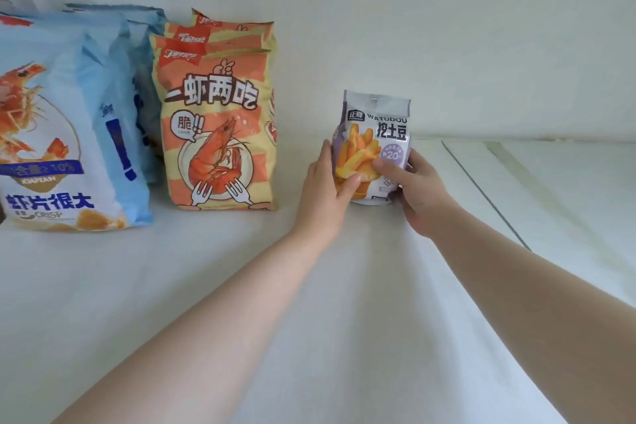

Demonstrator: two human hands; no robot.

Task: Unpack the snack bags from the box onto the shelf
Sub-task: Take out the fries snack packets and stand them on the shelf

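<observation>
A small purple-and-white bag of potato sticks (pixel 377 124) stands upright on the white shelf (pixel 309 303), right of centre. My left hand (pixel 325 193) holds its left side, thumb across the front. My right hand (pixel 418 196) grips its right side, thumb on the front too. To the left stand orange-and-yellow shrimp snack bags (pixel 216 120), several in a row one behind another. Further left stand big light blue shrimp chip bags (pixel 65 127). The box is out of view.
A white back wall (pixel 413 27) closes the shelf behind the bags. On the right a dark seam (pixel 481 189) runs diagonally across the shelf surface, with another white panel (pixel 568 200) beyond it.
</observation>
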